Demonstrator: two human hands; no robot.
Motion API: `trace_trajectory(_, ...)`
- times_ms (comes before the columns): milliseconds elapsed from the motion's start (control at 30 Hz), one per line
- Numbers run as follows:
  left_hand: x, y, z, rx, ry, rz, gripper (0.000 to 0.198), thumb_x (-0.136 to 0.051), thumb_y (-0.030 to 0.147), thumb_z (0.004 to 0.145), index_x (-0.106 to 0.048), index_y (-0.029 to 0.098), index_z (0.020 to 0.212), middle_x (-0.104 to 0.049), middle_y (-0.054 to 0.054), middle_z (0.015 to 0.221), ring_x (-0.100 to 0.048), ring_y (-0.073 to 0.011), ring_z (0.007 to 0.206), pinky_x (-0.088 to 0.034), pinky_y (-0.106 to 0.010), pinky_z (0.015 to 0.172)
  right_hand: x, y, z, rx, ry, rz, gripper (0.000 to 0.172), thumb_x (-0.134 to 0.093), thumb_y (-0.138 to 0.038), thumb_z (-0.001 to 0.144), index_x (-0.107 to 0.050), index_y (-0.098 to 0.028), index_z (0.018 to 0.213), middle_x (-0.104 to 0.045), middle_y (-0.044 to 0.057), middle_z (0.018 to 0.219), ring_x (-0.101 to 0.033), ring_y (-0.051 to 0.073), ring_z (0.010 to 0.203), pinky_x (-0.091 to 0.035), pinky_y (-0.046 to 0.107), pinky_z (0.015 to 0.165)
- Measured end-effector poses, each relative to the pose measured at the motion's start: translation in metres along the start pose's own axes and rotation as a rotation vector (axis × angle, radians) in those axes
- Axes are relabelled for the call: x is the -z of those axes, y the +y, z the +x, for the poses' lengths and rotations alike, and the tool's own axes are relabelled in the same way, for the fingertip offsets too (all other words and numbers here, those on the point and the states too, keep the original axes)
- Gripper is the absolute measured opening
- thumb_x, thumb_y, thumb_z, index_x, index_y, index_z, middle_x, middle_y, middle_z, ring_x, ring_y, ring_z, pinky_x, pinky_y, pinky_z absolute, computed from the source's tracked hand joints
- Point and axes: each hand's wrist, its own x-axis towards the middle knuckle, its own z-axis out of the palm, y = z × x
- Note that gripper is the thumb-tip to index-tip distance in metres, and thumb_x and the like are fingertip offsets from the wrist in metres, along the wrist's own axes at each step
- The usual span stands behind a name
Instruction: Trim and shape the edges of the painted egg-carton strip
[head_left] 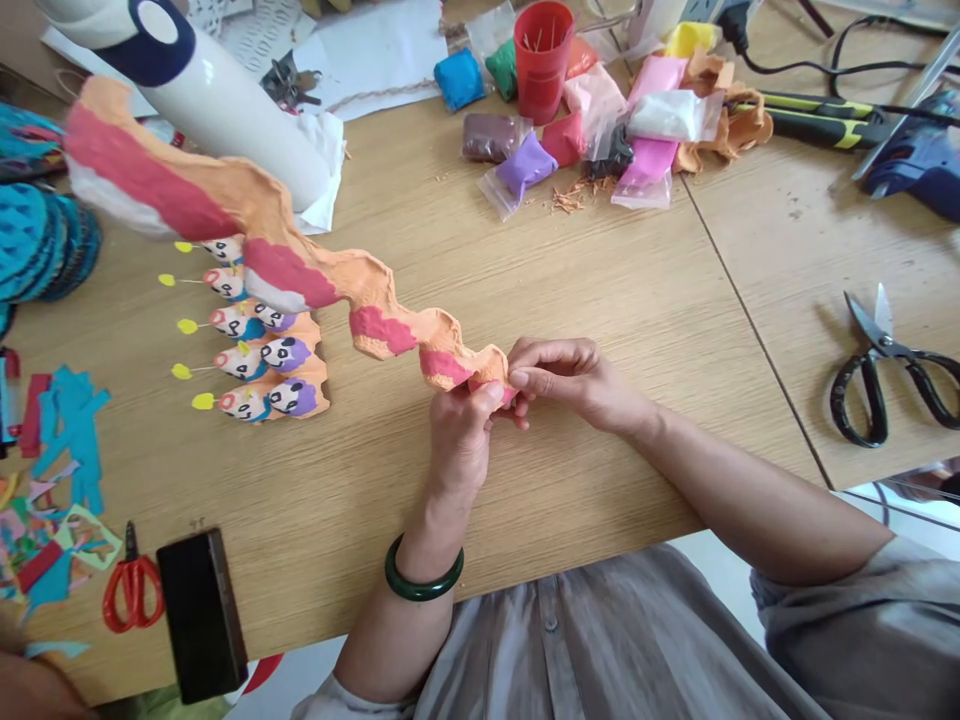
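While both hands meet near the middle of the frame, the wavy clay-covered strip (367,278) runs out from them on a long diagonal axis; its narrow-looking near end sits at the fingers, and its far end points to the upper left — there it looks broadest. Orange lines its upper edge along the whole length; pink patches, with white beside some of them, face the lower left. The left hand (459,435), with a dark green bangle (424,570) on its wrist, pinches the near end, thumb on the pink; the right hand (574,375) has thumb and forefinger closed together at that end's right edge. Toward the upper left the strip crosses in front of a white flask (232,120) and part of the painted carton (289,402) with little faces; black-handled scissors (886,346) lie spread on the table (600,500) at the right.
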Motion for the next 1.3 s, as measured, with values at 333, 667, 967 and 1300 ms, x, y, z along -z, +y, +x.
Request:
trace_trajectory(333, 0.002, 0.004, -0.001, 0.006, -0.085, -0.116, 0.034, -0.069, 0.053, 0.085, -0.075, 0.019, 0.086, -0.069, -0.004, 0.071, -0.061, -0.0166, 0.058, -0.054, -0.031, 0.052, 0.0, 0.0, 0.0, -0.04, 0.025, 0.052, 0.03, -0.087, -0.039, 0.087, -0.075, -0.014, 0.075, -0.071, 0.001, 0.08, -0.071, 0.011, 0.068, -0.063, 0.023, 0.068)
trace_trajectory(667, 0.004, 0.0, -0.002, 0.009, -0.057, -0.055, 0.029, -0.074, 0.048, 0.087, -0.075, 0.02, 0.092, -0.073, -0.004, 0.078, -0.069, -0.0193, 0.068, -0.056, -0.032, 0.06, 0.0, 0.001, -0.001, -0.066, 0.077, 0.032, 0.032, -0.086, -0.043, 0.088, -0.075, -0.014, 0.08, -0.071, 0.0, 0.078, -0.07, 0.01, 0.064, -0.061, 0.022, 0.065)
trace_trajectory(967, 0.007, 0.002, -0.001, 0.047, -0.092, -0.076, 0.031, -0.073, 0.048, 0.087, -0.073, 0.017, 0.087, -0.07, -0.003, 0.069, -0.06, -0.0136, 0.056, -0.05, -0.025, 0.051, 0.001, 0.006, -0.001, -0.003, 0.024, -0.049, 0.042, -0.076, -0.048, 0.096, -0.07, -0.014, 0.072, -0.069, 0.002, 0.073, -0.071, 0.013, 0.066, -0.062, 0.026, 0.066)
trace_trajectory(1300, 0.005, -0.002, 0.004, -0.001, -0.107, -0.114, 0.035, -0.075, 0.048, 0.084, -0.07, 0.014, 0.075, -0.066, -0.004, 0.064, -0.054, -0.0112, 0.055, -0.048, -0.024, 0.052, 0.002, 0.012, 0.007, 0.032, 0.024, -0.062, 0.051, -0.076, -0.056, 0.093, -0.063, -0.016, 0.064, -0.069, 0.002, 0.063, -0.072, 0.014, 0.062, -0.062, 0.026, 0.064)
